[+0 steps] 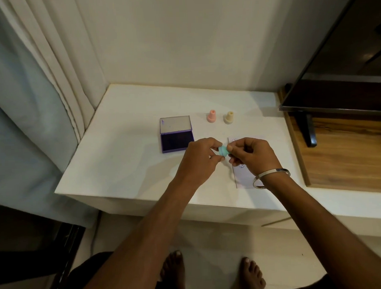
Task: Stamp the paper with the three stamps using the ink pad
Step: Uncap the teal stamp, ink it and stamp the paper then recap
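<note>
A small teal stamp (224,150) is held above the white table (125,159) between my left hand (199,159) and my right hand (253,156), fingers of both pinching it. Under my right hand lies the pale paper (243,177), with faint blue stamp marks showing; most of it is hidden by the hand and wrist. The purple ink pad (176,134) lies open to the left of my hands, lid raised at the back. A pink stamp (211,116) and a cream stamp (229,117) stand upright behind the paper.
A dark TV screen (342,69) on a stand (308,129) sits on a wooden surface (345,156) at the right. Curtains (42,84) hang at the left, a wall runs behind the table. My bare feet (173,272) stand on the floor below.
</note>
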